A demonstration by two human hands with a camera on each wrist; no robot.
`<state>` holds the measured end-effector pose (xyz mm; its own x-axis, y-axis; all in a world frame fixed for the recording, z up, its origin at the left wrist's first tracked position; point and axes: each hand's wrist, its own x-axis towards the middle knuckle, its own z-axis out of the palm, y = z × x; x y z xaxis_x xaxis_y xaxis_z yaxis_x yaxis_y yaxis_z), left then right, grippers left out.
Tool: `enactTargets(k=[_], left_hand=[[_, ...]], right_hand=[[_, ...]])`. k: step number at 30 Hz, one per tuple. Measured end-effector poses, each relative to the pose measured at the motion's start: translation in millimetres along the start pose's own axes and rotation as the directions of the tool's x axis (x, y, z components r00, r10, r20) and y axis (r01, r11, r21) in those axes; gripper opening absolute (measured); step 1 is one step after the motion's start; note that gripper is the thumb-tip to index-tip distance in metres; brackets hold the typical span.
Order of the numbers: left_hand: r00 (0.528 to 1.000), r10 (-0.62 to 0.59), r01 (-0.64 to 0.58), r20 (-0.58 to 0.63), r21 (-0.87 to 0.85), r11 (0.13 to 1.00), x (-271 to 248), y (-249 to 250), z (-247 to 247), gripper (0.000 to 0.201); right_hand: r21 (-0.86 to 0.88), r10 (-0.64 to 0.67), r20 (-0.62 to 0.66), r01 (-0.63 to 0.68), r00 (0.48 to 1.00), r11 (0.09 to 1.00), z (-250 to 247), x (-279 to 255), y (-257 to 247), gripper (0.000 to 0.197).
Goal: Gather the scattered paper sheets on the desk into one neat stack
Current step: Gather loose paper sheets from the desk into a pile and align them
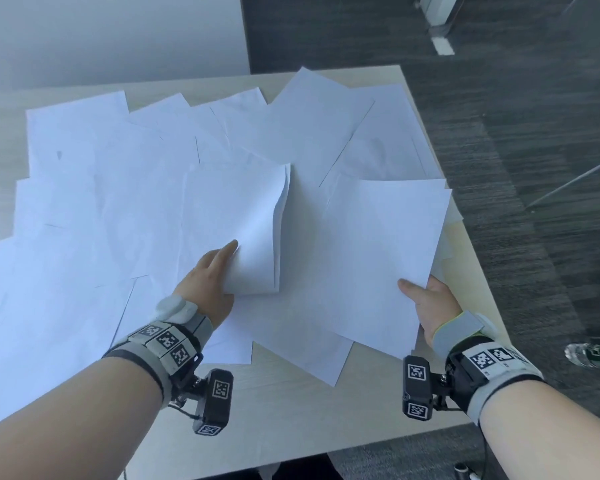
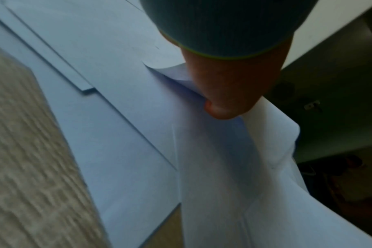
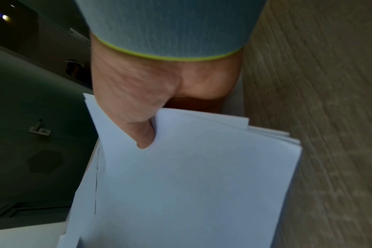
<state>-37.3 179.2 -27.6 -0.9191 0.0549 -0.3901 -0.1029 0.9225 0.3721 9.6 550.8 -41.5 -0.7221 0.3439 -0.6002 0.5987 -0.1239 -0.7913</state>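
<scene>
Several-sheet stack [image 3: 191, 176] in right hand [image 3: 138, 87]

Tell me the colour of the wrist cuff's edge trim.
Yellow-green trim on a grey cuff, clearest in the right wrist view.

Two hands [image 1: 208, 275], one desk [image 1: 291, 403], many overlapping paper sheets [image 1: 118, 174], uncountable.

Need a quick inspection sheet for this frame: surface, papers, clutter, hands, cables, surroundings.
Surface: light wood desk, mostly covered by paper.
Job's things: scattered sheets overlap across the desk; small gathered stack held at the right; one curled sheet being lifted.
Clutter: nothing seen on the desk.
Hands: left hand grips the curled sheet; right hand holds the stack, thumb on top.
Cables: thin wire at the left wrist camera.
Surroundings: dark carpet; water bottle on the floor.
</scene>
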Motion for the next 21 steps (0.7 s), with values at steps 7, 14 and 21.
enactTargets(k=[7,14,21], left_hand=[[0.978,0.097,-0.134,-0.185,-0.202,0.970,-0.4,19.6,4.1,0.055],[0.910,0.406,-0.399,0.084,-0.087,0.913,-17.5,97.2,30.8,0.062],[0.853,0.449,-0.477,0.266,0.051,0.877,-38.9,103.5,52.1,0.055]], right_hand=[[-0.099,0.022,0.069,-0.015,0.997,0.995,18.9,-14.7,0.2,0.016],[-0.184,0.176,-0.049,-0.182,0.983,0.966,46.2,-31.2,-11.0,0.057],[0.109,0.340,0.088,-0.348,0.936,0.931,45.5,-32.8,-11.1,0.067]])
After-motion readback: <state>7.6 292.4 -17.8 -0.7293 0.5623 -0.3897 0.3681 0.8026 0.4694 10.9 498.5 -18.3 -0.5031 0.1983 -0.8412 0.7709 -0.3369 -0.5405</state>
